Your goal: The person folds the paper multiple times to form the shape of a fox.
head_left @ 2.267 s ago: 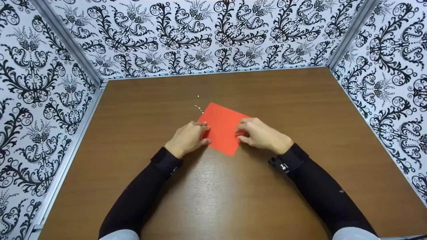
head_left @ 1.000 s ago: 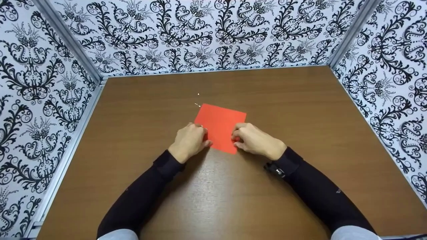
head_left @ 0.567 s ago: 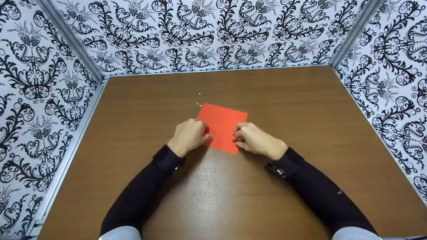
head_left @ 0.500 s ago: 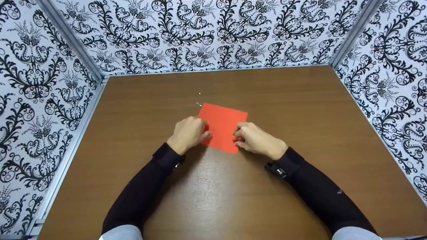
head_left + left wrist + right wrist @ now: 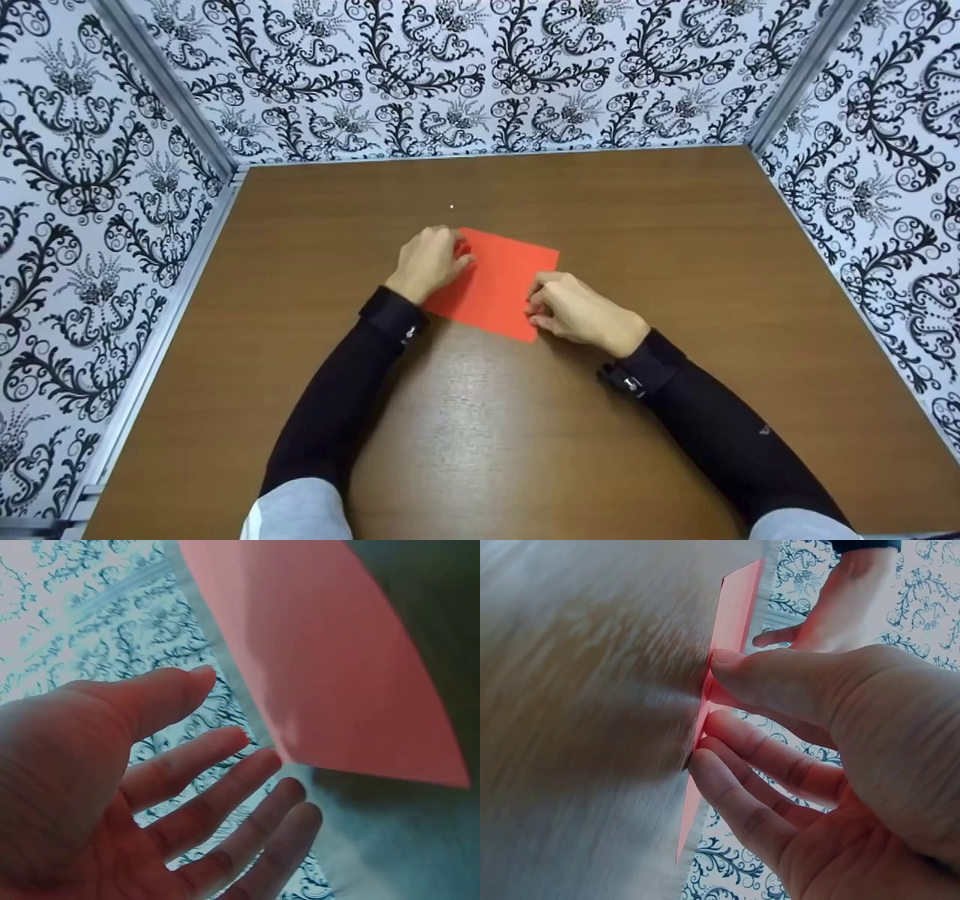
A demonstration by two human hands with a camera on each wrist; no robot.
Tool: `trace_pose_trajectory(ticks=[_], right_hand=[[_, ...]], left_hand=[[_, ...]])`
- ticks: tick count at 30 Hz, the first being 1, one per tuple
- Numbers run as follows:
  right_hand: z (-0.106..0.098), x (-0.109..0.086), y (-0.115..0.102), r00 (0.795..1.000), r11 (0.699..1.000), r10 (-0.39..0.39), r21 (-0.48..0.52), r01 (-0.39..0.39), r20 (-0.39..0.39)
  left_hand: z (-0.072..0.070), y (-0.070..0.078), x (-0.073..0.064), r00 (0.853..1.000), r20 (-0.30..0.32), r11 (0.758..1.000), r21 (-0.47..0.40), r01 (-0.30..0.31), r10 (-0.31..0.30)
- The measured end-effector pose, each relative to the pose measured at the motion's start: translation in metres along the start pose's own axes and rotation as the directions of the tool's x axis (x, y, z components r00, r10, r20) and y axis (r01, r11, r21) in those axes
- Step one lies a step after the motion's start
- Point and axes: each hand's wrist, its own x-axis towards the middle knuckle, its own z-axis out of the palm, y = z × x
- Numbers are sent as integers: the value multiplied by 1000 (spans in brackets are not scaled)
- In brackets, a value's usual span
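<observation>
"Where do you see the red square of paper (image 5: 499, 291)?"

"On the wooden surface (image 5: 465, 442), slightly turned; I get no clear long axis."

"What's closest to it?"

"I see the left hand (image 5: 429, 260) at its far-left corner, fingers loosely extended, gripping nothing; the paper lies rightward. The right hand (image 5: 587, 310) curls at the right edge, touching it; whether it pinches, I can't tell."

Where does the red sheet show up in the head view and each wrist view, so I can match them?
Head: the red sheet, near centre, left hand over its left edge, right hand at its right.
Left wrist: it runs from the top edge down to right of middle.
Right wrist: a narrow slanting strip near centre, partly behind the right hand.
Shared landmark: the black-and-white patterned wall.
</observation>
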Motion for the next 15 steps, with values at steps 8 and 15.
trace_pose_trajectory(ticks=[8,15], right_hand=[[-1,2,1,1000,1000,-22,-10,22,1],[-1,0,-1,1000,1000,-9,-11,9,15]], left_hand=[[5,-7,23,999,-9,999,9,48,-48],[4,-5,35,997,27,997,35,66,-67]])
